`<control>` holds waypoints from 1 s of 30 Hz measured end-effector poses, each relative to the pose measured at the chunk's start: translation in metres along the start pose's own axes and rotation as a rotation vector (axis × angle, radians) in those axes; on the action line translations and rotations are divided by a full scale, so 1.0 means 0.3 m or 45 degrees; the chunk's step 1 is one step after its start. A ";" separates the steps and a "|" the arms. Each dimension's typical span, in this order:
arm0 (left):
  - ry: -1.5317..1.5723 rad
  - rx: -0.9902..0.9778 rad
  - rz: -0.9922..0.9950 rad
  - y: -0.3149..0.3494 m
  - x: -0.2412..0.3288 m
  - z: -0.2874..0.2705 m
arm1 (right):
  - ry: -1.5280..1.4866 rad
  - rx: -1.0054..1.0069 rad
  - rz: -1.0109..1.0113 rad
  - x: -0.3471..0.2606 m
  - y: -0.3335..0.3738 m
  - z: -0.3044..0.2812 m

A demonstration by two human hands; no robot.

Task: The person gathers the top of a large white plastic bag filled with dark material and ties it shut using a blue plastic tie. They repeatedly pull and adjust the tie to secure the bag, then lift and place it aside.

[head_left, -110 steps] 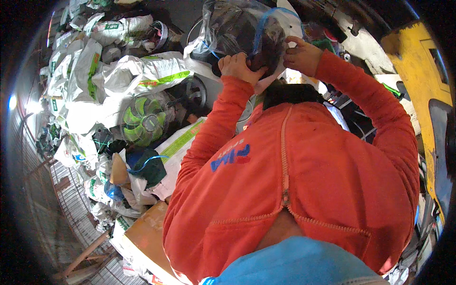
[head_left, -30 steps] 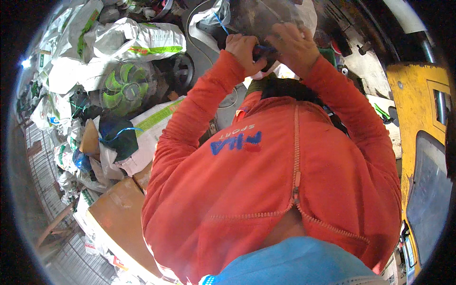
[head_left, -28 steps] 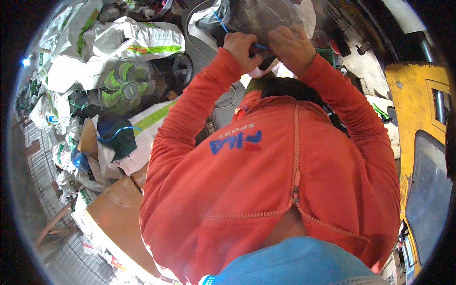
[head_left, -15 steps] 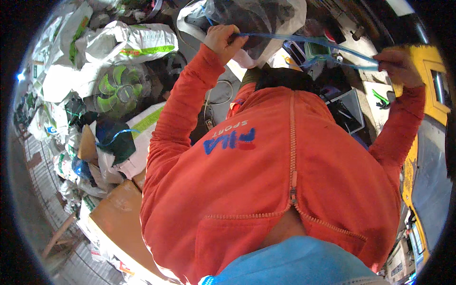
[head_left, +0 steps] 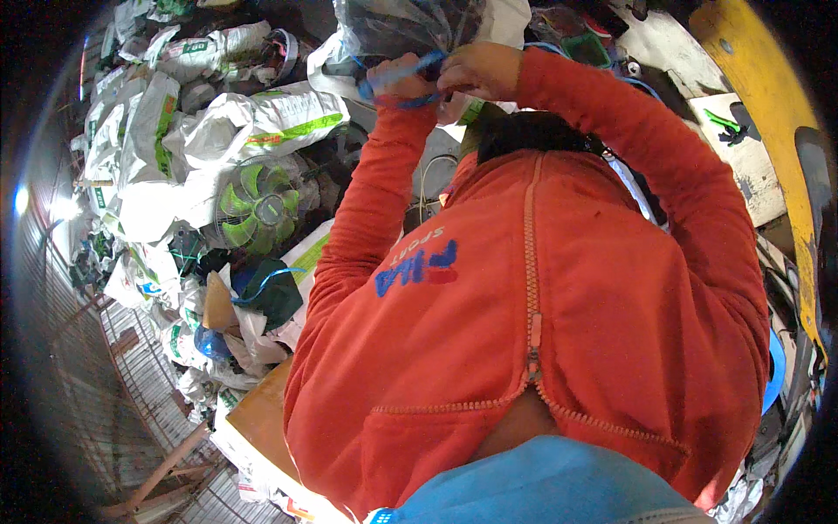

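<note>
Both of my hands are close together at the top, in front of a white sack (head_left: 325, 70) with dark plastic film (head_left: 410, 24) bulging from its mouth. Blue plastic twine (head_left: 370, 89) loops across and around my left hand (head_left: 401, 73), whose fingers are closed and partly blurred. My right hand (head_left: 482, 70) is bent in beside it, fingers pinched on the twine where it meets the left hand. A further length of blue twine (head_left: 642, 86) trails off to the right behind my right sleeve. The exact crossing of the strands between the fingers is hidden.
White sacks with green bands (head_left: 288, 118) pile up on the left, around a fan with green blades (head_left: 259, 207). A brown board (head_left: 262, 419) lies lower left. A yellow machine frame (head_left: 755, 79) stands on the right, near a pale panel with a bright green item (head_left: 723, 122).
My right hand has come from the far right over to my left hand. The twine, stretched between them before, now bunches around the left hand. The view has shifted somewhat.
</note>
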State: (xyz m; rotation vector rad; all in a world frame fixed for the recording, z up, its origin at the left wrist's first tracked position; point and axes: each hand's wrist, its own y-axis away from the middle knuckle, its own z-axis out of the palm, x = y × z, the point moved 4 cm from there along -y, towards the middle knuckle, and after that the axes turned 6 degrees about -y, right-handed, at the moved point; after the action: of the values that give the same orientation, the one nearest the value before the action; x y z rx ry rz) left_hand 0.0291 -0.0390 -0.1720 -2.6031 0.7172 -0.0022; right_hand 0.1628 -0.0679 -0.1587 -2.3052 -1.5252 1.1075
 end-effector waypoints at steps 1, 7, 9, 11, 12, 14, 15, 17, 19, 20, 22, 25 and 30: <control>-0.008 0.043 0.008 0.004 -0.001 0.001 | 0.050 -0.137 0.020 0.013 -0.012 0.012; 0.234 -0.050 -0.004 -0.004 -0.017 -0.016 | -0.029 0.020 0.076 0.006 0.022 -0.127; 0.506 -0.043 -0.054 -0.012 -0.026 -0.044 | -0.455 0.294 0.042 0.002 0.066 -0.204; 0.644 -0.172 -0.153 -0.018 -0.042 -0.070 | -0.692 0.376 0.290 0.030 0.097 -0.238; 0.700 -0.304 -0.253 -0.020 -0.046 -0.073 | -0.809 0.424 0.392 0.038 0.109 -0.245; 0.733 -0.357 -0.246 -0.026 -0.029 -0.104 | -1.239 0.524 0.590 0.049 0.130 -0.241; 0.743 -0.410 -0.285 -0.027 -0.021 -0.112 | -1.456 0.571 0.688 0.046 0.137 -0.230; 0.409 -0.466 -0.225 -0.026 0.012 -0.123 | -1.421 0.816 0.588 0.025 0.148 -0.243; 0.185 -0.475 -0.261 -0.037 0.036 -0.106 | -1.248 0.746 0.501 -0.008 0.144 -0.234; 0.122 -0.470 -0.320 -0.043 0.041 -0.091 | -1.099 0.559 0.468 -0.029 0.133 -0.211; 0.119 -0.480 -0.463 -0.054 0.036 -0.054 | -0.659 0.186 0.427 -0.051 0.110 -0.148; -0.079 -0.357 -0.370 -0.061 0.037 -0.032 | 0.146 0.085 0.086 -0.050 0.079 -0.068; -0.056 -0.497 -0.368 -0.058 0.032 -0.025 | 0.275 -0.106 0.427 0.122 0.095 0.018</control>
State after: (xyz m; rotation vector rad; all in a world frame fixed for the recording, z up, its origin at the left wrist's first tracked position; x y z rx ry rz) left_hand 0.0450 -0.0334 -0.1591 -3.0471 0.3451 0.1185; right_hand 0.1873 -0.0514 -0.1949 -2.7057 -1.1571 0.8358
